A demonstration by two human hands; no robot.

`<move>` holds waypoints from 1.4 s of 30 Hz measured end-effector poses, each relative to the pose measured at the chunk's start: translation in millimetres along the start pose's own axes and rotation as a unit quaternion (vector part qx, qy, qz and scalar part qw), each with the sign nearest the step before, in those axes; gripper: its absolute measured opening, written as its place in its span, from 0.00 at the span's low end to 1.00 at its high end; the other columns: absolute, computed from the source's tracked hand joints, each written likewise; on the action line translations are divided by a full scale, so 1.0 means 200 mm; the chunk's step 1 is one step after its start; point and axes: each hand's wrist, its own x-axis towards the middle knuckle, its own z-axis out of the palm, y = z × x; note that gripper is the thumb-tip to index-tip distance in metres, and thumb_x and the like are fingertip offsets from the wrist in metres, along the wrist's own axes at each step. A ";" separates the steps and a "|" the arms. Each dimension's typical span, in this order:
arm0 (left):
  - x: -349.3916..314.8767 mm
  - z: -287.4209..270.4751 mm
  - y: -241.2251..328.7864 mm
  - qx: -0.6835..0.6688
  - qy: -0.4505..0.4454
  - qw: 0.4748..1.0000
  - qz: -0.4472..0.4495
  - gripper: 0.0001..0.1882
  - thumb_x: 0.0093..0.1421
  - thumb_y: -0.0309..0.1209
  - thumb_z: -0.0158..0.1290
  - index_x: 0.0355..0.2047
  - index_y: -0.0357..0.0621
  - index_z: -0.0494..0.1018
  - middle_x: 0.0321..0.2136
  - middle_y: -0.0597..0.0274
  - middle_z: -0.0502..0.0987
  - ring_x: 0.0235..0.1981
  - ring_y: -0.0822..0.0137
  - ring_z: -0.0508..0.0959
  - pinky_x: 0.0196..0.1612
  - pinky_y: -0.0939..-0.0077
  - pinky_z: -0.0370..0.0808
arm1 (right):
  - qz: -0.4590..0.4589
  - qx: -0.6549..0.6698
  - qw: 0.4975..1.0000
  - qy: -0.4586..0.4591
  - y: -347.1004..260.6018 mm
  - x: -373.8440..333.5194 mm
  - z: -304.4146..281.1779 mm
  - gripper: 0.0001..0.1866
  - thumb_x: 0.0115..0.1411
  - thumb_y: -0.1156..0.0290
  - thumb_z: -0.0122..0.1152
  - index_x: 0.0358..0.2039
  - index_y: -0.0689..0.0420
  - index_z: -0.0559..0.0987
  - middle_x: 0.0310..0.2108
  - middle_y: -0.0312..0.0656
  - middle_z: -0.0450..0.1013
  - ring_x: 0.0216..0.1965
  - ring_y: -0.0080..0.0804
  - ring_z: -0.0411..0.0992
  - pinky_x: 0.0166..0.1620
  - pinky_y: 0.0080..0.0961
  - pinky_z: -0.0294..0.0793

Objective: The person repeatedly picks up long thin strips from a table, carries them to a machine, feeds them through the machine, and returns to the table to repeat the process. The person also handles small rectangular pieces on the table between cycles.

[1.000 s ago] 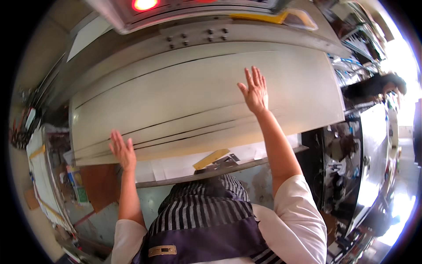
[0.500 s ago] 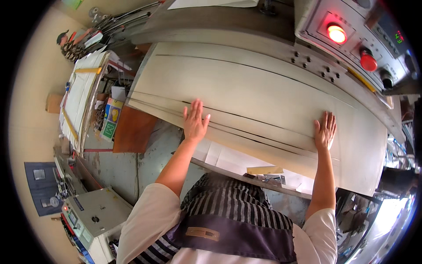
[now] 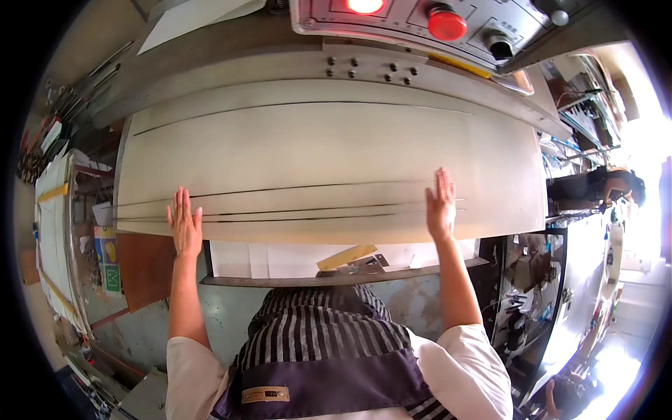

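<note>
The left hand [image 3: 185, 227] and right hand [image 3: 441, 210] are both open and empty, palms down, fingers stretched toward the far side of the panel [image 3: 315, 147]. They rest near its front edge, one toward each end, crossing the dark lines [image 3: 315, 208] there; how firmly they press cannot be told. To work well here, the palms should stay level, fingers straight and pressure matched side to side, without catching a fingertip on a line.

The panel is broad, pale cream, smooth and faintly glossy. Three thin lines run close together along its near edge, and a single long one follows the far edge; whether they are slits or strips is unclear. It lies directly before the person, far edge along a metal beam [image 3: 231, 78], near edge above a white-lined drawer [image 3: 294, 283]. Whatever carries it is hidden.
</note>
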 end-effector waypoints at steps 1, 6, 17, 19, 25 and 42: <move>0.03 -0.02 0.02 0.002 -0.024 1.000 0.013 0.31 0.72 0.44 0.37 0.71 0.48 0.46 0.72 0.65 0.47 0.72 0.64 0.48 0.72 0.56 0.42 | -0.029 -0.024 0.999 -0.004 -0.02 -0.03 0.01 0.30 0.68 0.63 0.51 0.66 0.63 0.61 0.69 0.51 0.54 0.71 0.46 0.51 0.71 0.42 0.47; 0.06 -0.06 0.01 0.018 -0.107 0.993 0.041 0.32 0.72 0.45 0.37 0.71 0.48 0.45 0.72 0.67 0.46 0.72 0.67 0.48 0.72 0.57 0.43 | -0.026 -0.048 0.993 -0.106 -0.15 -0.05 0.05 0.37 0.67 0.53 0.50 0.68 0.63 0.55 0.71 0.50 0.48 0.73 0.44 0.43 0.72 0.42 0.42; 0.02 -0.11 -0.03 -0.008 -0.143 0.988 0.054 0.33 0.72 0.46 0.37 0.72 0.49 0.43 0.73 0.65 0.44 0.72 0.64 0.48 0.72 0.55 0.41 | -0.005 -0.057 0.985 -0.162 -0.19 -0.04 -0.01 0.41 0.66 0.48 0.49 0.69 0.62 0.53 0.72 0.50 0.45 0.73 0.43 0.41 0.72 0.43 0.40; 0.01 -0.13 -0.03 -0.016 -0.153 0.986 0.056 0.33 0.72 0.46 0.37 0.72 0.50 0.43 0.72 0.65 0.45 0.72 0.63 0.49 0.72 0.55 0.42 | -0.005 -0.055 0.984 -0.167 -0.19 -0.05 -0.02 0.41 0.66 0.48 0.50 0.69 0.62 0.53 0.72 0.50 0.45 0.73 0.43 0.41 0.72 0.43 0.41; -0.01 -0.17 -0.04 -0.021 -0.160 0.985 0.059 0.32 0.72 0.45 0.38 0.72 0.51 0.45 0.72 0.65 0.48 0.71 0.64 0.51 0.72 0.57 0.43 | -0.011 -0.052 0.984 -0.169 -0.18 -0.07 -0.04 0.41 0.65 0.47 0.51 0.69 0.61 0.55 0.72 0.49 0.46 0.73 0.43 0.43 0.72 0.44 0.41; 0.03 -0.10 -0.09 -0.244 -0.085 0.965 -0.043 0.32 0.71 0.49 0.37 0.70 0.49 0.50 0.71 0.64 0.50 0.72 0.63 0.48 0.72 0.60 0.38 | 0.085 0.203 0.975 -0.040 -0.16 -0.02 0.01 0.30 0.68 0.64 0.52 0.68 0.58 0.60 0.71 0.47 0.52 0.73 0.40 0.45 0.71 0.39 0.41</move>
